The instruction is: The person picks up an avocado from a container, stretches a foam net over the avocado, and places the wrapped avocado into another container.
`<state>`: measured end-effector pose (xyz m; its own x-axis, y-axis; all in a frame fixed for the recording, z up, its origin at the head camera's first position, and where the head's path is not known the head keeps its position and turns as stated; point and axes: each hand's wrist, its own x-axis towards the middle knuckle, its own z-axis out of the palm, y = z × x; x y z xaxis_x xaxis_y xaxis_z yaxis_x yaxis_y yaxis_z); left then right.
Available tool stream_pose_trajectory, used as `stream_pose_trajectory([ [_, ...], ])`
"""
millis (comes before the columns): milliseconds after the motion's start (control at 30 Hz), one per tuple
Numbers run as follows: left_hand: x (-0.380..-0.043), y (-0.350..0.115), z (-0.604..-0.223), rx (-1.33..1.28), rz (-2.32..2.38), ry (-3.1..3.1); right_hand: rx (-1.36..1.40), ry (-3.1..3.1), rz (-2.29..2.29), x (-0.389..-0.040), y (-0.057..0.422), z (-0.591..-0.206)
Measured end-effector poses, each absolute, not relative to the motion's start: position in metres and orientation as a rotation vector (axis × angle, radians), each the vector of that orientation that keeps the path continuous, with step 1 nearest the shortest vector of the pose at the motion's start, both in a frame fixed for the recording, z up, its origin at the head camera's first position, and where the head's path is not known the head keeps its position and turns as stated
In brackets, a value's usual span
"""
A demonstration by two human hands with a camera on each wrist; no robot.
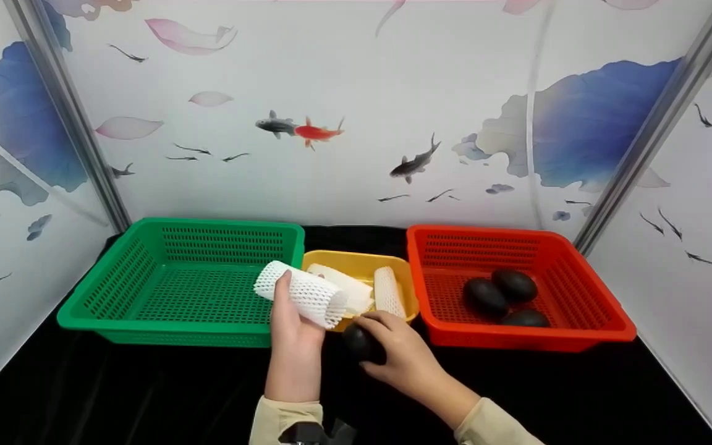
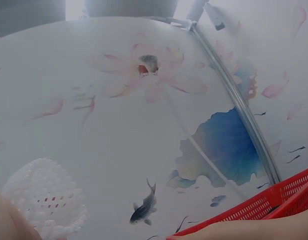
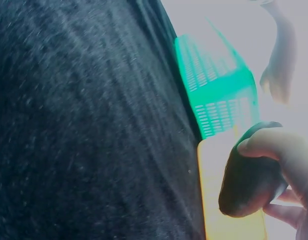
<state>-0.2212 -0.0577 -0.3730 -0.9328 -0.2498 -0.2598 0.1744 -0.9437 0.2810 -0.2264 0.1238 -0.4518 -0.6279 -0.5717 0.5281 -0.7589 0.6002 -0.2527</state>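
Observation:
My left hand [image 1: 294, 327] grips a white foam net sleeve [image 1: 300, 294], rolled into a tube and held up in front of the baskets; its open end shows in the left wrist view [image 2: 44, 197]. Just to the right, my right hand [image 1: 393, 346] holds a dark oval fruit [image 1: 362, 343] above the black cloth; its fingers curl round the fruit [image 3: 249, 175] in the right wrist view. The fruit sits close to the sleeve's lower end, apart from it.
A green basket [image 1: 146, 309] stands at the left, a small yellow tray [image 1: 362, 262] with more foam sleeves [image 1: 387, 290] in the middle, and a red basket [image 1: 578, 334] holding three dark fruits [image 1: 498, 293] at the right. Patterned walls close in three sides.

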Motion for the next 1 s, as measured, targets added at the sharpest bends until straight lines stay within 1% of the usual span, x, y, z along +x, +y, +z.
stream_pose_trajectory([
  [400,-0.222,-0.055,-0.376,0.474,-2.84,-0.368,1.037,-2.201,1.047,-0.218,0.134,-0.442],
  [633,-0.224,-0.055,-0.376,0.479,-2.819,-0.327,1.036,-2.041,1.149,-0.216,0.134,-0.438],
  [1000,-0.225,-0.056,-0.379,0.424,-2.795,-0.337,1.092,-1.83,1.217,-0.193,0.131,-0.405],
])
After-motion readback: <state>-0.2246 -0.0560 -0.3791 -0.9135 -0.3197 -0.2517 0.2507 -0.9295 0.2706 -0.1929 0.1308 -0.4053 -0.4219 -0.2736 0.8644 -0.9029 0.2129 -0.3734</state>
